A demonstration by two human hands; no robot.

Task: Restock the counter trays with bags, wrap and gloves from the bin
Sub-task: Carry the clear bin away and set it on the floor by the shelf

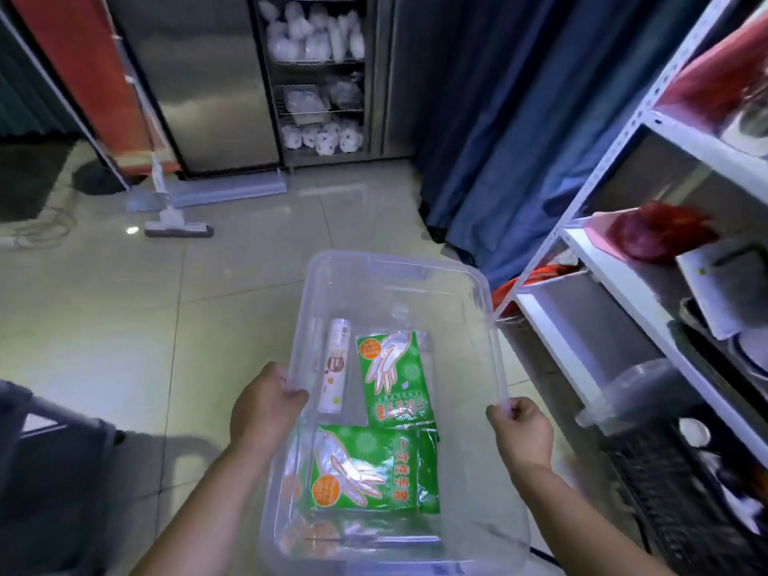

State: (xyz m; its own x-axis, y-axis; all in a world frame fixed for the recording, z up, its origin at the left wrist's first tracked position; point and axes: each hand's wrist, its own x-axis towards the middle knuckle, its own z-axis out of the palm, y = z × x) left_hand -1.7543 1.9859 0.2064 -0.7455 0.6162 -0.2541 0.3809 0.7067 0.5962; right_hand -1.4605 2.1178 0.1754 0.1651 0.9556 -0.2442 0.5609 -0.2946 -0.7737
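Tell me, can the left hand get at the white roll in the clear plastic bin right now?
Probably yes, once it lets go. The left hand grips the rim of the clear plastic bin right beside the white roll, which lies uncovered on the bin floor. The right hand would then carry the bin alone.

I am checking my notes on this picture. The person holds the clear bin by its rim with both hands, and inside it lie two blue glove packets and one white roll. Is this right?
Not quite: the head view shows the two glove packets are green, not blue. The rest stands: the left hand and right hand hold the clear bin by its rim, and one white roll lies inside.
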